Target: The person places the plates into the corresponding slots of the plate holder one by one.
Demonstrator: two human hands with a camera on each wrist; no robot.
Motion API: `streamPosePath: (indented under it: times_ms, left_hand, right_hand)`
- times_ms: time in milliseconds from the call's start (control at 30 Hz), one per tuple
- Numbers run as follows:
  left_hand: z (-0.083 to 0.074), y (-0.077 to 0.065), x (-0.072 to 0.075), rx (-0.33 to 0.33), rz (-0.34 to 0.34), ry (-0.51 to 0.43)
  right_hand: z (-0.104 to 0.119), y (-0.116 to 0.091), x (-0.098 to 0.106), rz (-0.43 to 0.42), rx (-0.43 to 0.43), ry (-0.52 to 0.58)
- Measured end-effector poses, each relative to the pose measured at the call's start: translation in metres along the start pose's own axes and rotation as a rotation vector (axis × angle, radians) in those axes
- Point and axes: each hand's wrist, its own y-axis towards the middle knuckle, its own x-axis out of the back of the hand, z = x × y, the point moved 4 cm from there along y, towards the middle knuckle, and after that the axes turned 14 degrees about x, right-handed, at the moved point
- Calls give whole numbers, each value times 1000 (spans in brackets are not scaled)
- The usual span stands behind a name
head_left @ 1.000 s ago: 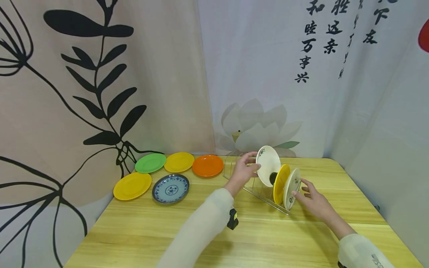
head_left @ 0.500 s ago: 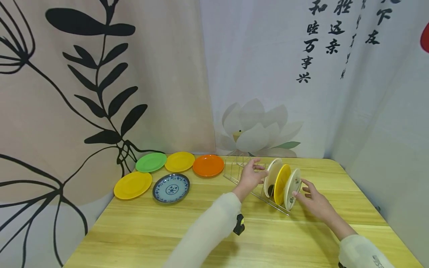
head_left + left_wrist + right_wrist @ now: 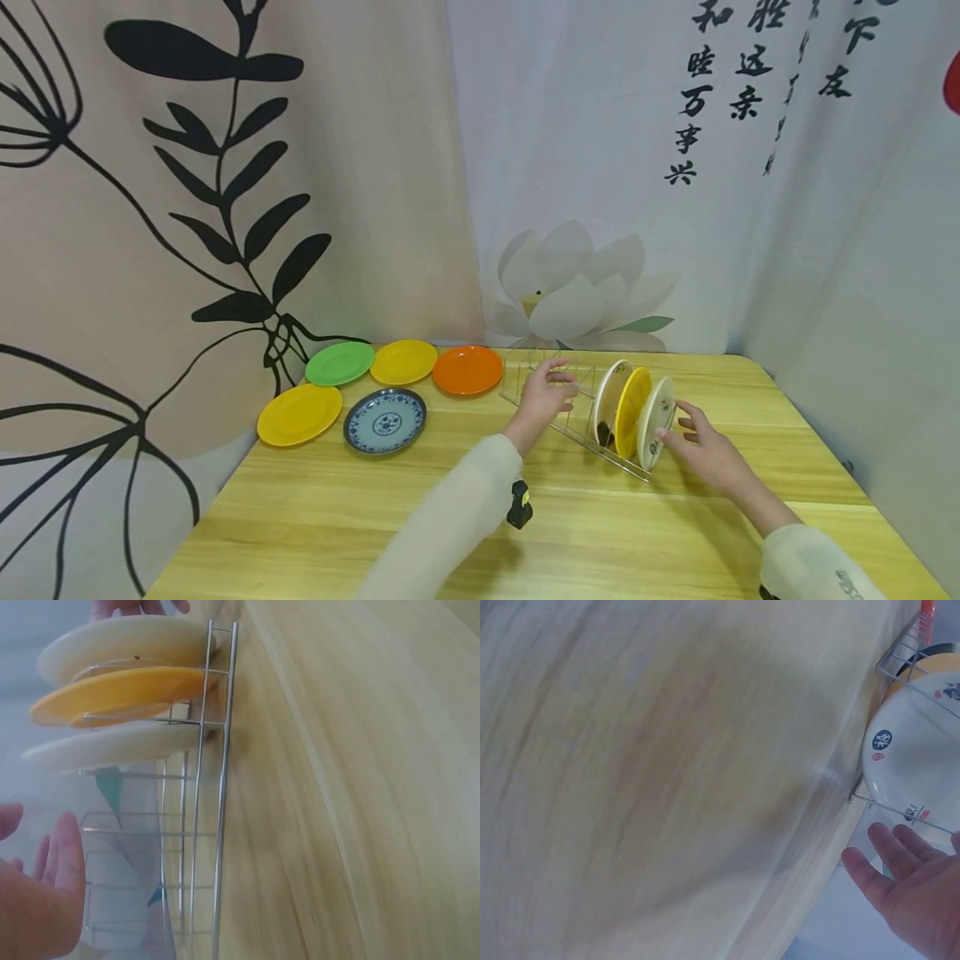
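In the head view a wire dish rack (image 3: 577, 437) holds three plates on edge at its right end. The left one is a white plate (image 3: 609, 400), then comes a yellow plate (image 3: 632, 412). Rightmost is another white plate (image 3: 656, 423), whose printed marks show in the right wrist view. My left hand (image 3: 540, 398) is over the rack's left part, fingers extended and holding nothing, apart from the plates. My right hand (image 3: 708, 452) is beside the rightmost white plate, fingers spread in the right wrist view; whether the fingertips touch it I cannot tell.
Left of the rack, several plates lie flat on the wooden table (image 3: 300, 517): a green plate (image 3: 340, 364), a yellow plate (image 3: 403, 362), an orange plate (image 3: 468, 371), a larger yellow plate (image 3: 300, 415) and a blue-patterned plate (image 3: 385, 422). A printed curtain (image 3: 375, 208) hangs behind.
My left hand has lowered the left white plate into the rack, let it go and drawn back to the left. The right hand has stayed almost in place.
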Motion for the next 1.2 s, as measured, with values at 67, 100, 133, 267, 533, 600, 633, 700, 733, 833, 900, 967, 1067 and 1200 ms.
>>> streamPosePath:
  times_ms: [67, 100, 133, 267, 533, 600, 633, 700, 733, 833, 900, 967, 1067, 1200]
  left_hand:
    - [1, -1, 6, 8, 2, -10]
    - [2, -2, 9, 12, 5, -14]
    - [3, -3, 12, 15, 5, -21]
    - [5, -9, 30, 29, 9, -51]
    - [10, -22, 90, 54, -23, -88]
    - [12, -25, 111, 61, -62, -88]
    - [14, -26, 123, 69, -87, -91]
    - [17, -29, 147, 81, -141, -91]
    - [19, -30, 159, 89, -168, -90]
    - [23, -36, 198, 116, -239, -91]
    - [26, -41, 224, 123, -277, -86]
    - [28, -47, 247, 119, -311, -80]
    - [30, -56, 277, 103, -360, -51]
    - [33, -66, 306, 111, -415, -11]
  right_hand:
    - [0, 0, 1, 5, 2, -14]
    - [0, 0, 2, 6, 4, -21]
    - [0, 0, 3, 7, 7, -30]
    - [0, 0, 5, 14, 14, -53]
    - [-2, 1, 6, 12, 18, -39]
    - [-1, 1, 6, 10, 24, -35]
    - [-1, 2, 6, 8, 26, -35]
    - [-1, 2, 6, 6, 28, -35]
    - [-2, 2, 6, 5, 29, -36]
    - [-3, 3, 5, 0, 33, -36]
    - [-3, 4, 4, -1, 38, -28]
    - [-2, 5, 4, 0, 45, -22]
    - [-1, 6, 4, 7, 46, -16]
    - [-1, 6, 5, 15, 40, -17]
